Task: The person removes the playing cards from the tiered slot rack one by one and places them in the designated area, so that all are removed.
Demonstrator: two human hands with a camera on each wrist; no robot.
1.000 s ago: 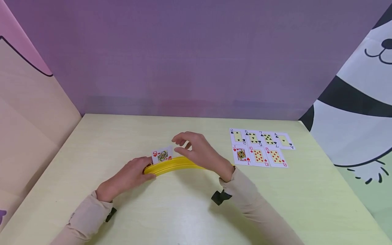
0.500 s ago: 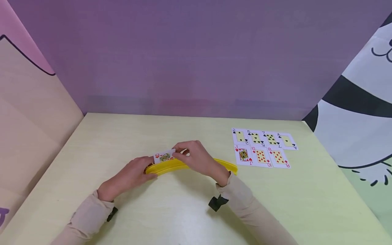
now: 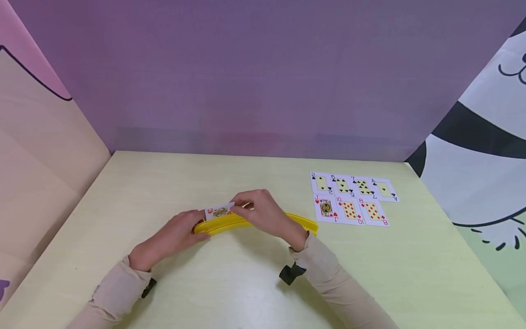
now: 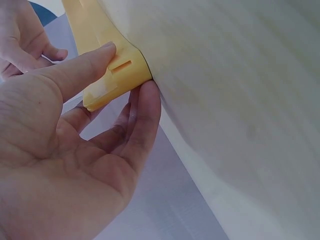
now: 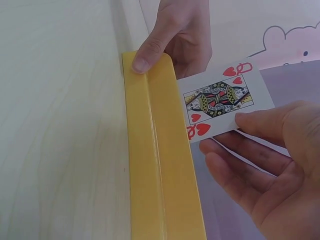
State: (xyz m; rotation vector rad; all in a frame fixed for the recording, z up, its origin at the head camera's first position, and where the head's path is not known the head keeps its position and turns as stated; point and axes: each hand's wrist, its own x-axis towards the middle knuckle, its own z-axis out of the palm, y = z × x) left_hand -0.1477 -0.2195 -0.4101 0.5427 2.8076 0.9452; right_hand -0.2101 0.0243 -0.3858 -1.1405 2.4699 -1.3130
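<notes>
A curved yellow card holder [image 3: 225,223] rests on the table. At its left end my left hand [image 3: 170,236] grips it, thumb on the near face and fingers behind, as the left wrist view shows. The queen of hearts [image 5: 220,100] stands in the holder beside that hand, its face toward me. My right hand [image 3: 265,212] pinches the card's right side between thumb and fingers. In the head view this hand and forearm cover part of the holder's middle.
Several playing cards lie face up in two rows at the right, with the two of spades [image 3: 321,183] and the jack of hearts [image 3: 326,208] at the left ends. A purple wall [image 3: 263,82] closes the table's [image 3: 230,288] far edge.
My right hand has come down from above the holder and taken the queen of hearts between its fingers. The card now sits lower in the holder. My left hand keeps its hold.
</notes>
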